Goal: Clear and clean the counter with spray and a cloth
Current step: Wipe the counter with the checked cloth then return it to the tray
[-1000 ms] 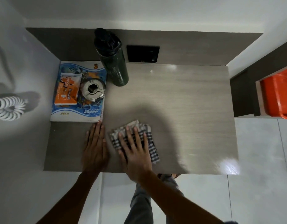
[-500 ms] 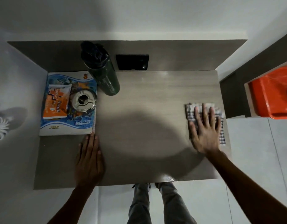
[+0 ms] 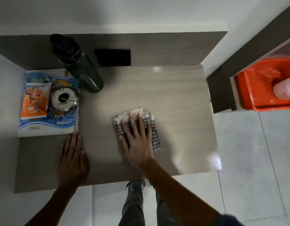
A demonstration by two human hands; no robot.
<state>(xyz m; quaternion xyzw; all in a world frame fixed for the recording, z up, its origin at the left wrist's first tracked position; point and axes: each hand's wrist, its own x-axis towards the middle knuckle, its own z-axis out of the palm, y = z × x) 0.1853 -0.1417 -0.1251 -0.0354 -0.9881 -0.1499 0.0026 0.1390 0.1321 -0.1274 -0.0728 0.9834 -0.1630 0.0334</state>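
Observation:
A folded checked cloth (image 3: 154,136) lies near the middle of the grey wood-grain counter (image 3: 173,98). My right hand (image 3: 137,141) presses flat on the cloth with fingers spread, blurred by motion. My left hand (image 3: 72,157) rests flat on the counter's front left, fingers together, just below the corner of a blue book (image 3: 62,124). The left hand holds nothing.
On the blue book at the left lie an orange packet (image 3: 35,101) and a round metal ashtray (image 3: 64,99). A dark green bottle (image 3: 82,69) stands behind them, a black wall socket (image 3: 113,57) beside it. An orange tub (image 3: 255,88) with a pink bottle (image 3: 284,89) sits to the right.
My right hand swept the cloth from the left-centre to the counter's right edge, then back to the middle. My left hand stayed planted at the front left.

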